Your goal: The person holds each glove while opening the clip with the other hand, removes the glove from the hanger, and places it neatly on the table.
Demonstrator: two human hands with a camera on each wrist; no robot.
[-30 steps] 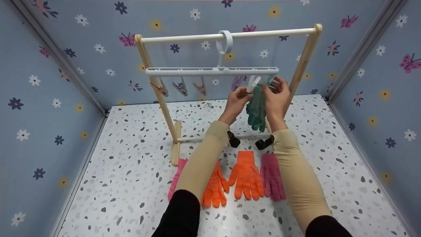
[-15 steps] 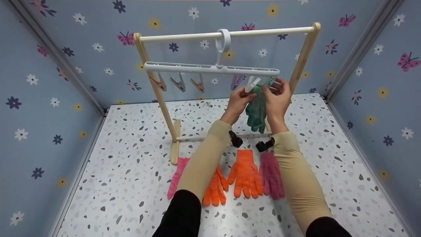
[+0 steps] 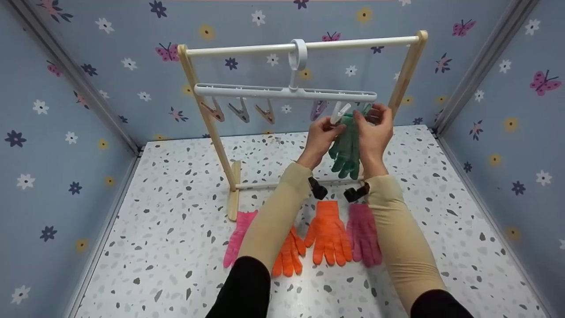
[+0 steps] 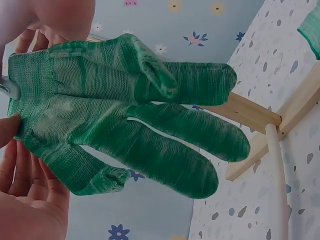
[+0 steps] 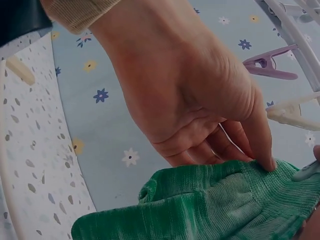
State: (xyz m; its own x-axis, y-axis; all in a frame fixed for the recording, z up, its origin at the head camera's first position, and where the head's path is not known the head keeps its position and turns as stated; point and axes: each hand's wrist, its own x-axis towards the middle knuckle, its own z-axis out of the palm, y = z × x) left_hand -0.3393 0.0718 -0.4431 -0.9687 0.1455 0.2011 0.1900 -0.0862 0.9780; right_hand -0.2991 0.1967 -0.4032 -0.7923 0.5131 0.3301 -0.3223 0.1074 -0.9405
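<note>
A green knit glove (image 3: 348, 143) hangs fingers-down below the right end of a white hanger (image 3: 247, 91). My left hand (image 3: 321, 138) pinches its cuff, the thumb on the front and fingers behind; the right wrist view shows this left hand (image 5: 190, 90) large. My right hand (image 3: 375, 132) is at the cuff's other side, fingers curled around a light green clothespin (image 3: 367, 109). In the right wrist view the clothespin's tip (image 5: 306, 171) lies over the cuff; how firmly it bites is unclear. A white clothespin (image 3: 340, 113) hangs just above my left fingers.
The hanger hooks onto a wooden rack (image 3: 408, 73). A purple clothespin (image 3: 318, 109) and several others hang leftward. On the speckled floor lie orange gloves (image 3: 329, 238), a dark pink glove (image 3: 364, 236) and a bright pink glove (image 3: 240, 236). Another green glove (image 4: 312, 30) shows at the left wrist view's edge.
The hanger's left end has risen slightly, tilting the bar down toward the right. The green glove has turned and spread a little wider. Both hands stay at the cuff with small shifts.
</note>
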